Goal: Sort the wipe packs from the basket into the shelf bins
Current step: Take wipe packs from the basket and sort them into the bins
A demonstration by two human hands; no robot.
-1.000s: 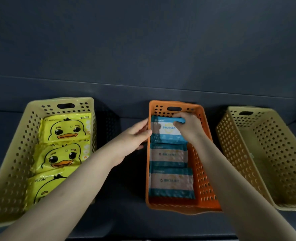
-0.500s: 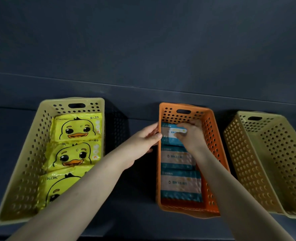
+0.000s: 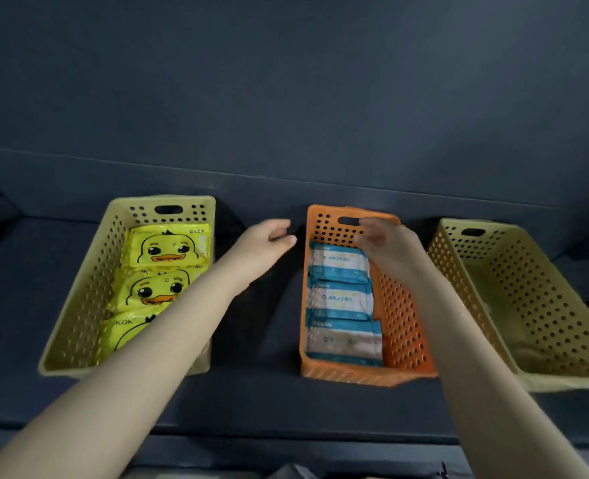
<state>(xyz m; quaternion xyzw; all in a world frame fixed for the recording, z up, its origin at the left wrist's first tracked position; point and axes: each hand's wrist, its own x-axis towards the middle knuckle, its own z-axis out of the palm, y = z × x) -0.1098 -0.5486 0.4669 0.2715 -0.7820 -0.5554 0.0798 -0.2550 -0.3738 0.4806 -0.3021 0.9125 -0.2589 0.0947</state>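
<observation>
An orange bin [image 3: 403, 326] on the dark shelf holds three blue-and-white wipe packs in a row; the rear pack [image 3: 338, 262] lies flat. My right hand [image 3: 384, 242] hovers over the bin's back end with fingers loosely curled, holding nothing. To the left of the orange bin, my left hand [image 3: 269, 238] floats with relaxed fingers, apart from the rim. A pale yellow bin [image 3: 79, 305] at the left holds three yellow duck-print wipe packs [image 3: 168, 248], the nearest partly hidden by my left forearm.
A second pale yellow bin [image 3: 528, 305] stands at the right with no pack visible inside. The dark shelf's back wall [image 3: 286, 98] rises behind all three bins. The shelf's front edge [image 3: 286, 433] runs below my forearms.
My right hand let go of the rear blue pack, which now lies flat in the orange bin, and lifted above it. My left hand drew away from the bin's left rim.
</observation>
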